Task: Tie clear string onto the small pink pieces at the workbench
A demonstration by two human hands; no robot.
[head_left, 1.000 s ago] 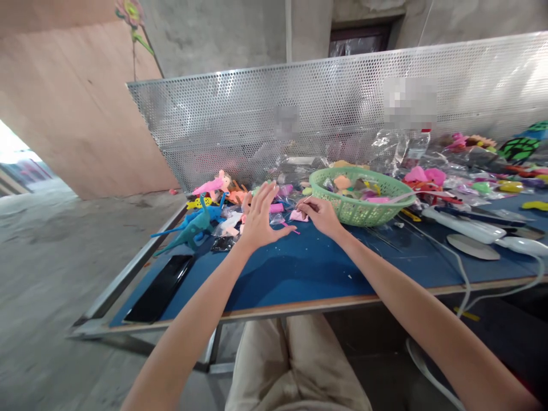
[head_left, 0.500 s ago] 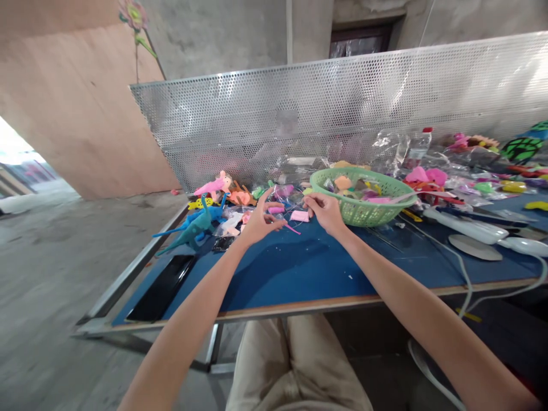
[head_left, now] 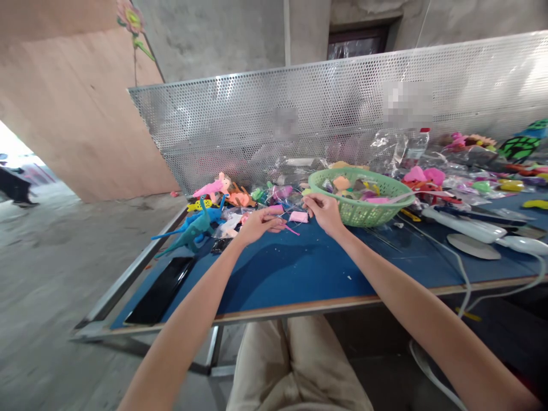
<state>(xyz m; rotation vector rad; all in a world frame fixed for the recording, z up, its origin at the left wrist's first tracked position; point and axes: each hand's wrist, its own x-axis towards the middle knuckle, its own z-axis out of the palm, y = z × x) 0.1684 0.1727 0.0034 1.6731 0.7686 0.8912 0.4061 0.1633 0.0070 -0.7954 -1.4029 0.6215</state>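
Observation:
My left hand (head_left: 260,224) is closed, its fingertips drawn together around a thin pink foam strip (head_left: 293,230) that sticks out past them. A larger pink piece (head_left: 274,210) shows at its upper fingers; whether it is gripped is unclear. My right hand (head_left: 324,211) makes a pinch beside the basket, and what lies in it is too small to name. A faint thin line runs between the two hands. Between them, on the blue tabletop (head_left: 295,268), lies a small light-pink block (head_left: 298,217). A green plastic basket (head_left: 366,214) holding coloured foam pieces stands just right of my right hand.
Blue and teal dinosaur figures (head_left: 199,225) and a black phone-like slab (head_left: 160,291) are on the left. White glue guns (head_left: 464,225) with cables lie right, near a bottle (head_left: 417,145) and bagged pieces. A perforated metal panel (head_left: 240,125) closes the back. Someone walks far left.
The fingers of my left hand have closed from a spread pose. My right hand keeps its pinch in nearly the same place. A person has come into view at the far left.

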